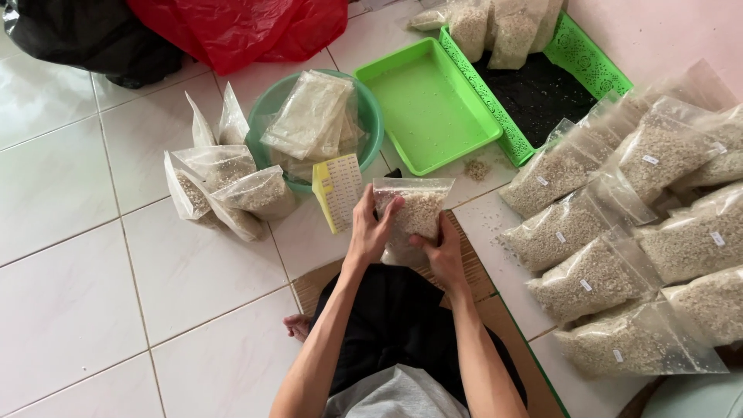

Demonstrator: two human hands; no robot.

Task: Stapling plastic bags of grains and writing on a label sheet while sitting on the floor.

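Here, the left hand point(370, 230) and right hand point(441, 251) are both gripping a clear grain-filled bag point(412, 210), each grip pinching its sides, holding it above the tiled floor point(70, 201), just beside a yellow label sheet point(337, 191) and a teal basin point(371, 116).

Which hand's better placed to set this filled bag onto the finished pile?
Probably the right hand: it grips the bag on the side facing the pile of filled bags. The left hand holds the far side.
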